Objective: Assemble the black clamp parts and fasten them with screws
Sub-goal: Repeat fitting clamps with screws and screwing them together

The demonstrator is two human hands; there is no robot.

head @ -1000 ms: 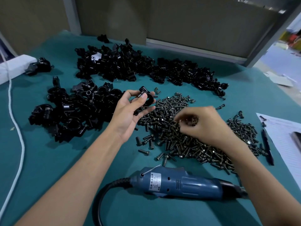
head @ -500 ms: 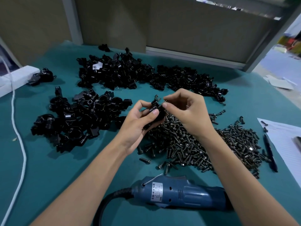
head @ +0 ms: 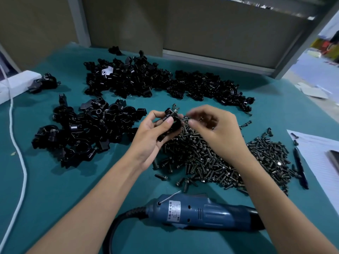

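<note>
L hand (head: 152, 136) grip clamped on black clamp (head: 172, 122) above screw pile (head: 211, 162), surface (head: 55, 180) centre; R hand (head: 216, 129) grip blurred: cannot tell.

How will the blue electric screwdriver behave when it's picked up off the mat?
The screwdriver probably won't roll: its body looks flat-sided and rests steady on the mat. Its thick black cord curves off the rear, so expect stiff drag. Likely hefty for its size.
</note>
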